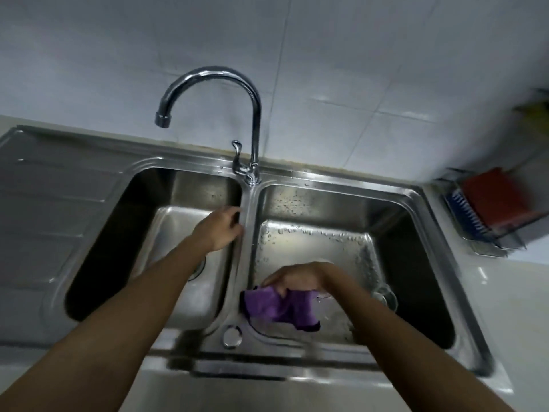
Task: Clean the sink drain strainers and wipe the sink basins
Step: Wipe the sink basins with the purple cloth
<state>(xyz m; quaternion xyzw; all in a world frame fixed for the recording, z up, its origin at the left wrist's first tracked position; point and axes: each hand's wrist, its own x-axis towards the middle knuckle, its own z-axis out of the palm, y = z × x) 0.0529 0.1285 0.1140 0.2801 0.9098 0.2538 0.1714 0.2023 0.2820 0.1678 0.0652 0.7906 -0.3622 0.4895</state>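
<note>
A stainless double sink fills the view. My right hand [297, 278] grips a purple cloth [279, 307] low in the wet right basin [315, 233], near its front left corner. My left hand [219, 230] rests on the divider [245, 263] between the basins, fingers curled over its edge. The drain [199, 267] of the left basin [178, 221] shows partly beside my left forearm. A round metal strainer [386, 297] lies in the right basin beside my right forearm. My right hand hides the right basin's drain.
A curved chrome faucet [252, 120] rises behind the divider, its spout over the left basin. A ribbed drainboard [44, 203] lies to the left. At the right a wire rack [490, 215] holds a blue brush and a red item. White tiles behind.
</note>
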